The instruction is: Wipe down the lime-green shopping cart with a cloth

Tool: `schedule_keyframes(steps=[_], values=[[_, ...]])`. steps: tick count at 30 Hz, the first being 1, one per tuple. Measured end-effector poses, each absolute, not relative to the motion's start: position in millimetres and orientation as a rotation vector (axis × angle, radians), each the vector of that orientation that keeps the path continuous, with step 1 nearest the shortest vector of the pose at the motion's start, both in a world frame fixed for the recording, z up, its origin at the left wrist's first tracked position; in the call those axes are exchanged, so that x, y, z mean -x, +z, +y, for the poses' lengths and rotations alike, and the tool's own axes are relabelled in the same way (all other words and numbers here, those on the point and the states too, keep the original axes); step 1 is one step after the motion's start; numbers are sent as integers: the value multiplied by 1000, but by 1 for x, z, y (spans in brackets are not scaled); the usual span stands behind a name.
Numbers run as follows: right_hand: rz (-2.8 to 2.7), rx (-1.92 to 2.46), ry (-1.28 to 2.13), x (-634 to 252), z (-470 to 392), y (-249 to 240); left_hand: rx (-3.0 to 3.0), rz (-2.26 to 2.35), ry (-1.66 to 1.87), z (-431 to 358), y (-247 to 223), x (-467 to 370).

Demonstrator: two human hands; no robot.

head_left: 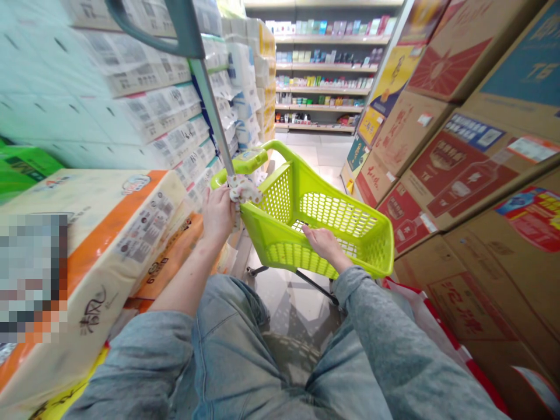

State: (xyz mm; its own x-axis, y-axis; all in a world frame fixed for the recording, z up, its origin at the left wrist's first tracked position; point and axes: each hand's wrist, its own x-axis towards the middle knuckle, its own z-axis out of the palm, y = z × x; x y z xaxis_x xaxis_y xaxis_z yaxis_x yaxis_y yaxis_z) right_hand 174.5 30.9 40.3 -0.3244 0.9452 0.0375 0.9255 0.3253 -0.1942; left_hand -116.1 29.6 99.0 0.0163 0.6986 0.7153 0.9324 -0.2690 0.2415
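Note:
A bright green shopping cart basket stands before me, tilted in view, with no goods visible inside. My left hand is closed at its near left corner, on a white spotted cloth bunched at the foot of a grey pole. The pole rises to a dark grey looped handle. My right hand grips the basket's near rim, its thumb pointing inward; the other fingers are mostly hidden.
Wrapped paper packs are piled on the left, with a large cream and orange pack nearer. Stacked cardboard boxes line the right side. Shelves of small goods stand at the aisle's far end. A red and white bag lies beside my right arm.

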Motion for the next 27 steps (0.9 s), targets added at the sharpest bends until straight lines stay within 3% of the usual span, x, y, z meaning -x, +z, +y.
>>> schedule_keyframes(steps=[12,27], values=[[-2562,1679,0,-175,22,39,1971,-1667,-1093,18,84,103],[-2590,1639,139,-126,35,61,1941,-1622,-1134,15,88,103]])
